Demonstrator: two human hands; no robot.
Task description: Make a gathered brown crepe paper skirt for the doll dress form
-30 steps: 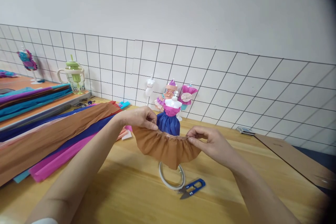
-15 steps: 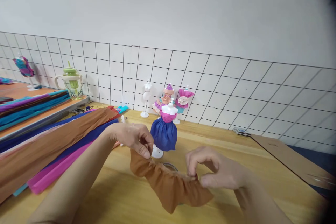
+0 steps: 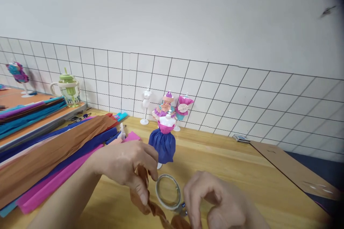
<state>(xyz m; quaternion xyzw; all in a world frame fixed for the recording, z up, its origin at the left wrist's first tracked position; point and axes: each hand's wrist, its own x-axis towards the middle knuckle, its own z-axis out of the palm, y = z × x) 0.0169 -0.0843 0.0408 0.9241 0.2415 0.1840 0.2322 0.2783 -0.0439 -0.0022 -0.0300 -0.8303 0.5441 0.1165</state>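
Observation:
A gathered strip of brown crepe paper hangs low in front of me, partly cut off by the bottom of the view. My left hand is closed on one end, thumb and fingers pinching it. Near the other end is my right hand, its fingers bent down onto the brown paper; their tips lie at the lower edge. Between the hands a roll of clear tape lies on the table, beside a small grey and dark-blue object I cannot make out. Just beyond stands a mini dress form with a pink top and blue skirt.
Long crepe paper strips in several colours cover the left side. Behind them is a green-lidded cup. More small dress forms stand by the wall grid. A brown board lies at right.
Both hands have moved lower, carrying the brown crepe paper down and twisting it out of its flat spread. The tape roll is now uncovered. The view has tilted slightly upward.

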